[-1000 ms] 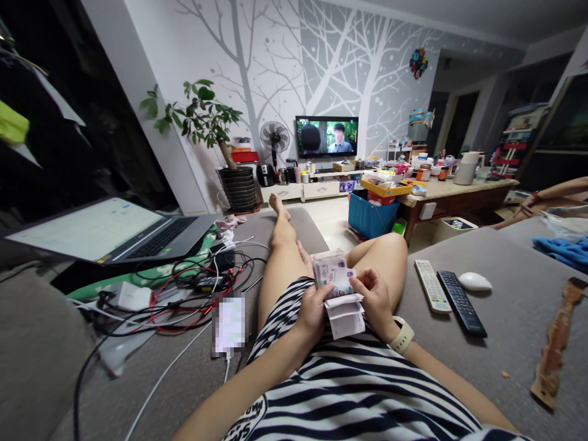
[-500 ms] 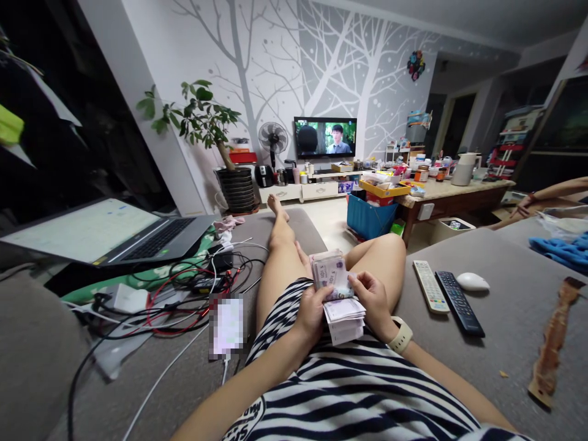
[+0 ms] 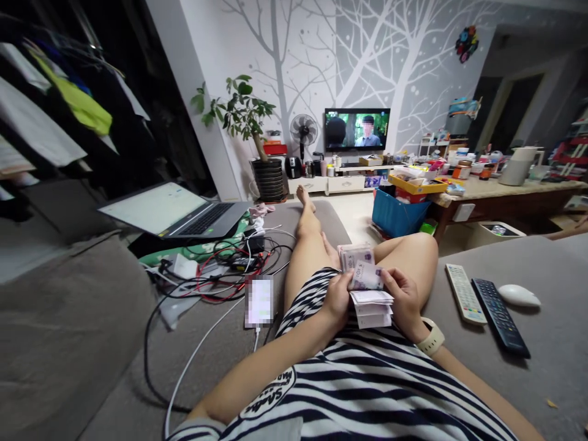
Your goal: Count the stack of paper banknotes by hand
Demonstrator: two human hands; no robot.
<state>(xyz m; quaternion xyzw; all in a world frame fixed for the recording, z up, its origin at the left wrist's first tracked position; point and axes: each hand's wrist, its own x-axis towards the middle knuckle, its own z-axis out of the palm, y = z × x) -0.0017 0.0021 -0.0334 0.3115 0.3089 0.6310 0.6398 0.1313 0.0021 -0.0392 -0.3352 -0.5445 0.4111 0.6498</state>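
Two hands hold one wad of banknotes (image 3: 365,285) over my lap. Going from the left: an open laptop (image 3: 177,211) sits on the grey sofa (image 3: 68,343), its screen lit. Just beside it lies a tangle of cables (image 3: 215,275), red, black and white, and a white lead runs down the seat toward me. Near my left thigh lies a phone (image 3: 258,301). My left hand (image 3: 337,297) is closed in a grip on the wad's left edge, thumb on top. The notes fold over, the upper part standing toward my raised knee, the lower part hanging against my striped shirt. My right hand (image 3: 404,297) pinches the right side, thumb on the top note; a pale watch (image 3: 432,339) sits on that wrist. Right of my leg, on the seat, lie a white remote (image 3: 465,293), a black remote (image 3: 500,315) just beside it, and a white mouse (image 3: 519,295).
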